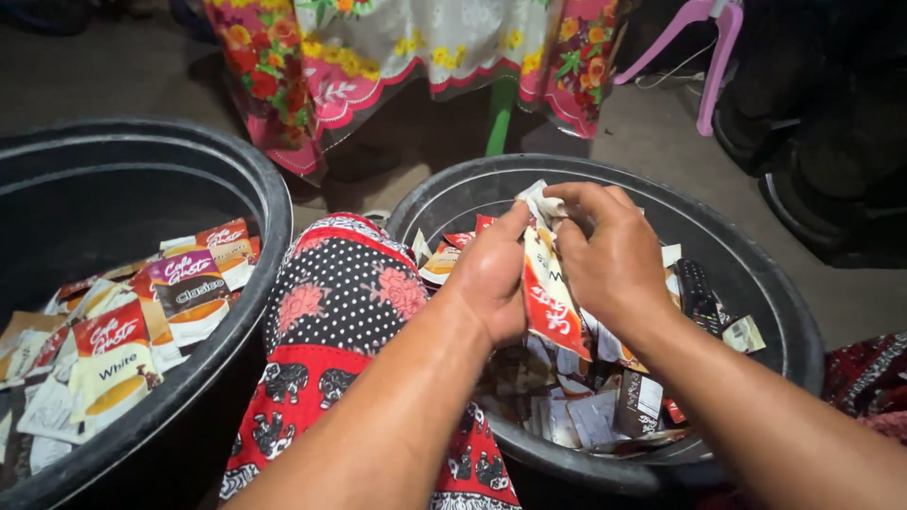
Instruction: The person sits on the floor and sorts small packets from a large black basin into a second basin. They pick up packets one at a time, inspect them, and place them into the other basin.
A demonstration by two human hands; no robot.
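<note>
head view: hands point(557, 269) pinch sachet point(548, 297) over tub rim point(756, 246).

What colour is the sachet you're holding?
The sachet is red and white, held between the left hand and right hand; head view.

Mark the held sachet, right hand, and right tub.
red-and-white foil sachet point(551, 307), head view, lower red panel
right hand point(614, 255), head view, back of hand
round black plastic tub on the right point(756, 247), head view, far rim
</note>
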